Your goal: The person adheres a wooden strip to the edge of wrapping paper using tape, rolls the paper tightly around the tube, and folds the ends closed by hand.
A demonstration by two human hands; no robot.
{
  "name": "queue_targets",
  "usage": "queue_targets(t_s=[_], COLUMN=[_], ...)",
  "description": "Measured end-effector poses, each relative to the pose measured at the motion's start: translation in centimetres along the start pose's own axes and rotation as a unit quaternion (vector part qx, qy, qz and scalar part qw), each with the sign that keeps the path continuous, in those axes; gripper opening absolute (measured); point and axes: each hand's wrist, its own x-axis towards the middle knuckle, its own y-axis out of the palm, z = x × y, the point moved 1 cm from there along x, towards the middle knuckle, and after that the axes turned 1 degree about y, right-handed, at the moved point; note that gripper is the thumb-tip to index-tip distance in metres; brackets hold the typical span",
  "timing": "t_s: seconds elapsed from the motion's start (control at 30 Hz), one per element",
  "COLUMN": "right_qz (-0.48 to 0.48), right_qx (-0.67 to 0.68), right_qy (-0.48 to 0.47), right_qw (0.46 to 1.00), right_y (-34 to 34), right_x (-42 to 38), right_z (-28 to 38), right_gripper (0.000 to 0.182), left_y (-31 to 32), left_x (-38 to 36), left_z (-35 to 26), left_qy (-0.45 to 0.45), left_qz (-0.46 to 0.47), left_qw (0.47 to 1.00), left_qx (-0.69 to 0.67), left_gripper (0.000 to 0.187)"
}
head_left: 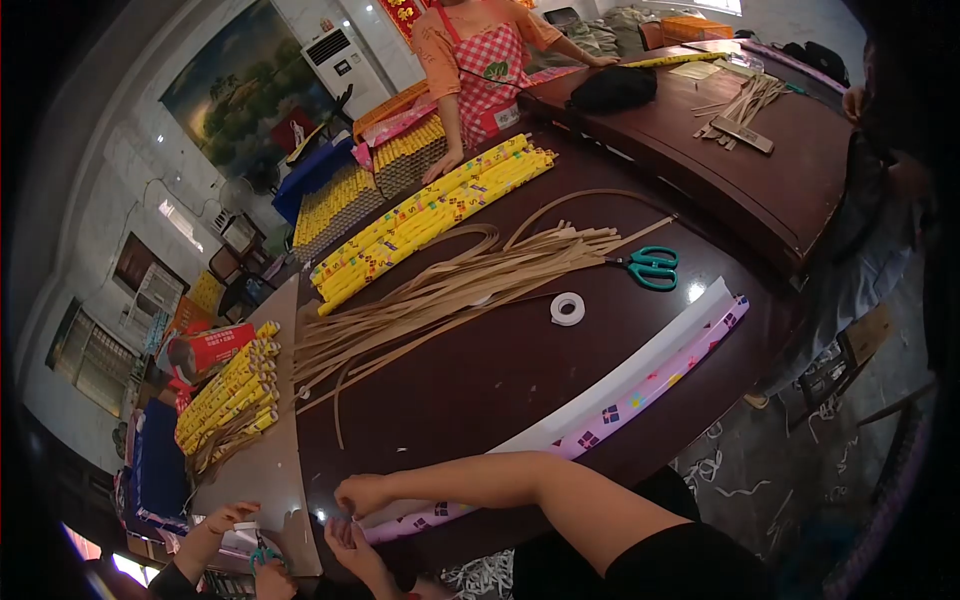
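A long pink printed paper (640,395), partly rolled with its white inner side showing, lies along the near edge of the dark table. At its left end, my left hand (358,558) has its fingers curled around the paper's edge. Just above it, my right hand (362,494) is closed in a pinch, its forearm crossing over the paper. What sits between those fingertips is too small to make out. Farther up lie a roll of white tape (567,309), teal-handled scissors (653,268) and a loose bundle of brown paper strips (470,285).
Yellow printed tubes (430,215) lie behind the strips, with another stack (235,390) at left. A co-worker's hands (268,578) hold teal scissors at lower left. A person in a checked apron (490,70) stands across the table. Paper scraps (705,468) litter the floor.
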Motion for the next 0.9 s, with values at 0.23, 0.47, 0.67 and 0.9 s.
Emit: queue_targets(t_s=[0.23, 0.47, 0.67, 0.9], right_qz=[0.047, 0.026, 0.010, 0.001], right_qx=[0.029, -0.109, -0.284, -0.372], right_qy=[-0.022, -0.057, -0.163, -0.191], right_qw=[0.998, 0.992, 0.945, 0.908], right_y=[-0.5, -1.6, 0.8, 0.3], right_x=[0.0, -1.5, -0.5, -1.2], right_z=[0.2, 2.9, 1.9, 2.6], right_gripper=[0.014, 0.014, 0.017, 0.018], left_y=[0.0, -0.4, -0.6, 0.4], left_x=[1.2, 1.5, 1.5, 0.8], left_z=[2.1, 2.7, 2.0, -0.4], left_qy=[-0.078, -0.055, -0.123, -0.116], left_qz=[0.032, 0.034, 0.019, -0.015], left_qw=[0.996, 0.996, 0.981, 0.980], left_qx=[-0.040, -0.065, -0.148, -0.162], left_gripper=[0.053, 0.051, 0.057, 0.057])
